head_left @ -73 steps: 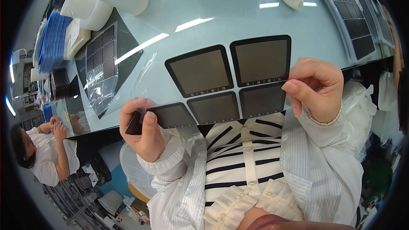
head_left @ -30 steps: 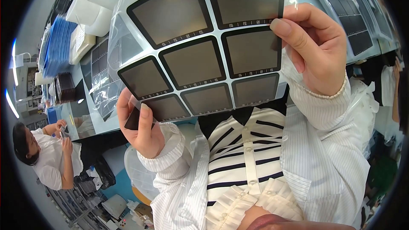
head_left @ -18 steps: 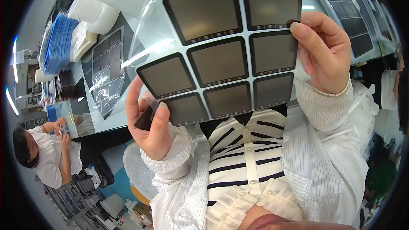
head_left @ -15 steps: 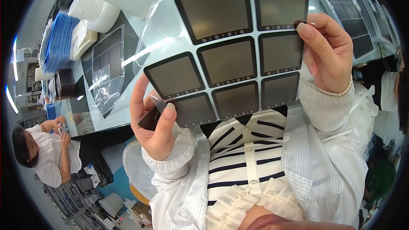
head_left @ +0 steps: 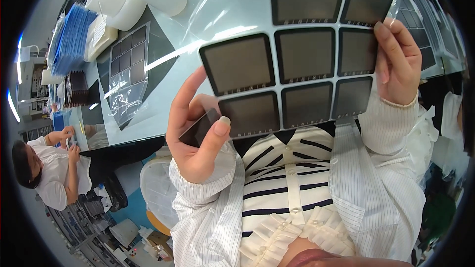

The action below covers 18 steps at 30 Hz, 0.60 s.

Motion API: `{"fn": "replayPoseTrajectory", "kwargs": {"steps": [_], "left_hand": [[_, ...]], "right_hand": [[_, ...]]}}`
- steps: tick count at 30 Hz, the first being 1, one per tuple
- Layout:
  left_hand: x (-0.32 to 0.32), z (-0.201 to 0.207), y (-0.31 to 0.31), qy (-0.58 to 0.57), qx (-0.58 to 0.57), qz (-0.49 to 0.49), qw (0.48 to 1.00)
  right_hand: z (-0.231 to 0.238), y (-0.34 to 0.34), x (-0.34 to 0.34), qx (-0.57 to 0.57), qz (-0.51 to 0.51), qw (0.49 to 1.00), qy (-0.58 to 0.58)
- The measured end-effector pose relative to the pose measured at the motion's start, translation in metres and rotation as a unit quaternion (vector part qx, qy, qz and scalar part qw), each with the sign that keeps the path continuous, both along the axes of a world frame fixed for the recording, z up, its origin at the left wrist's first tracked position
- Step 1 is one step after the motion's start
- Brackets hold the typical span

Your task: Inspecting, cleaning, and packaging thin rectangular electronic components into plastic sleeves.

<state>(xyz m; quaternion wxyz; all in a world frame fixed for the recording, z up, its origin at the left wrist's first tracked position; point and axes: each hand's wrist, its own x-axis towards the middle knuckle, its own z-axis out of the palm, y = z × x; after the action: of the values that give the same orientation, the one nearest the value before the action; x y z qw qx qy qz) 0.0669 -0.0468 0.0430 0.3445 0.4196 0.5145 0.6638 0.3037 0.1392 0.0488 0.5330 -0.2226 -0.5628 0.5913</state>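
Note:
I hold up a clear sheet bearing several dark, black-bordered rectangular panels in rows, with small light marks along their lower edges. My left hand is closed at the lower left corner, its thumb in front and fingers behind. A small dark flat piece also lies between that thumb and the fingers; I cannot tell whether it is separate from the sheet. At the right edge, my right hand pinches the sheet between thumb and fingers. The sheet is tilted, and its top runs out of view.
On the glass-topped table a similar panelled sheet lies in clear plastic. White rolls, a blue stack and a dark stack stand at the left. More panelled sheets lie far right. Another person sits at the left.
The sheet has shifted right and upward, its top row now partly cut off by the frame. Both my hands have moved right with it and keep their grip.

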Motion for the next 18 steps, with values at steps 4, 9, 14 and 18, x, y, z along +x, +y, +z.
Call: {"fn": "replayPoseTrajectory", "kwargs": {"steps": [4, 9, 14, 18], "left_hand": [[-0.002, -0.001, 0.000, 0.033, -0.004, -0.038, 0.999], [-0.002, -0.002, -0.002, 0.061, -0.008, -0.048, 0.997], [0.002, -0.002, -0.002, 0.086, -0.018, -0.018, 0.996], [-0.001, -0.006, -0.004, 0.095, -0.004, -0.017, 0.995]], "right_hand": [[0.005, 0.014, 0.007, 0.009, -0.022, 1.000, 0.013], [0.006, 0.019, 0.008, 0.043, -0.020, 0.999, 0.028], [0.003, 0.016, 0.004, 0.044, -0.021, 0.998, 0.031], [0.003, 0.016, 0.002, 0.054, -0.016, 0.997, 0.043]]}}
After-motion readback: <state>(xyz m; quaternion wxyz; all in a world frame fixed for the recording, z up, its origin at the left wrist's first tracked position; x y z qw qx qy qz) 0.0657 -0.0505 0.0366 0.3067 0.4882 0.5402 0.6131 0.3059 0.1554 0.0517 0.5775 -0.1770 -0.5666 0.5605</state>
